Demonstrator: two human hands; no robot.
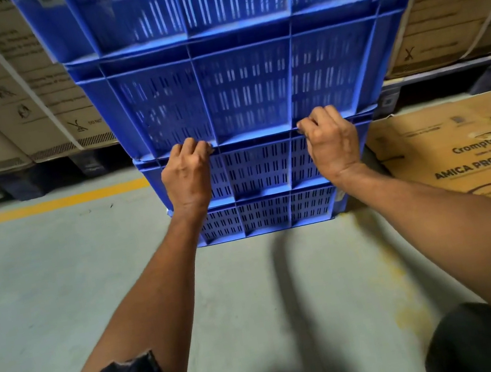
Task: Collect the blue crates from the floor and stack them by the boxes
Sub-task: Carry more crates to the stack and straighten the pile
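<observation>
A tall stack of blue slatted crates [246, 87] rises from the grey floor straight ahead, in front of cardboard boxes. The lowest crate [269, 214] rests on the floor, and several more sit on it, running out of the top of the view. My left hand [186, 176] curls its fingers over the rim of the second crate from the floor [257, 167], on the left side. My right hand [332, 144] grips the same rim on the right. Both hands hook in just under the bottom edge of the crate above.
Strapped cardboard boxes [7, 90] on dark pallets line the back left, and more boxes [451, 2] stand at the back right. A flattened printed carton [461, 154] lies on the floor to the right of the stack. A yellow floor line [44, 205] runs at the left.
</observation>
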